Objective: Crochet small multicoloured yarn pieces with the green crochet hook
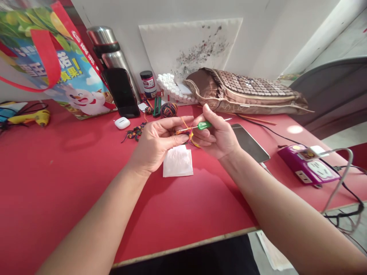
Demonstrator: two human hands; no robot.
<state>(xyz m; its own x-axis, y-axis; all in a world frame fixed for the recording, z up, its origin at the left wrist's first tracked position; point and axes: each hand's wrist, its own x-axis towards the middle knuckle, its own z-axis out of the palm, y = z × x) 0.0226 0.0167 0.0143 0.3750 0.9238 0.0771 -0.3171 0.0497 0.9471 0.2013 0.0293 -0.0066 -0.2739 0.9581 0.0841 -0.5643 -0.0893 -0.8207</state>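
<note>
My left hand (156,141) pinches a small multicoloured crochet piece (187,133) above the red table (57,172), fingers closed on the yarn. My right hand (219,133) grips a crochet hook with a green handle (205,125), its metal tip pointing left into the yarn work and its bare end sticking out to the right. A yarn strand runs back toward a multicoloured yarn ball (169,109). A white folded paper (177,162) lies flat just below both hands.
A printed shopping bag (57,68), a steel flask (110,49), a black phone (122,91), an earbud case (122,122), a jar (148,84) and a brown bag (246,93) line the back. A second phone (250,143) and a purple power strip (309,164) lie right. A yellow glue gun (31,117) lies left.
</note>
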